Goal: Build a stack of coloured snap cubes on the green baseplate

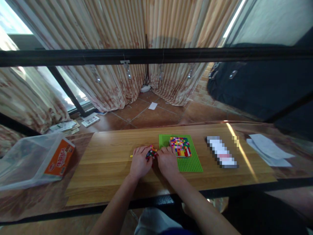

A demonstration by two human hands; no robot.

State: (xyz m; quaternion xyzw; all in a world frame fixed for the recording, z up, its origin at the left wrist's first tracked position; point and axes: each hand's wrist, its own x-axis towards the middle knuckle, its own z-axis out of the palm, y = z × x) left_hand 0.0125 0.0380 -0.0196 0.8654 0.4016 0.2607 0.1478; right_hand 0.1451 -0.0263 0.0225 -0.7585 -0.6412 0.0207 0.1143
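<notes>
A small cluster of multicoloured toy bricks (pixel 151 153) is between my two hands on the wooden board. My left hand (pixel 141 162) curls its fingers around the left side of the cluster. From the right, my right hand (pixel 168 160) bends its closed fingers against the same bricks, and its knuckles overlap the left edge of a green baseplate (pixel 192 164). On that baseplate a dense block of colourful bricks (pixel 180 146) is built up, partly covered by my right hand. A yellow piece (pixel 131 156) pokes out just left of my left hand. My fingertips are too small to make out clearly.
At the far left stands a clear plastic tub (pixel 29 156) with an orange label. A pixelated oblong item (pixel 222 152) lies right of the baseplate, and white papers (pixel 269 150) lie farther right. A black metal bar (pixel 156 57) crosses beyond the table, before striped curtains (pixel 117 29).
</notes>
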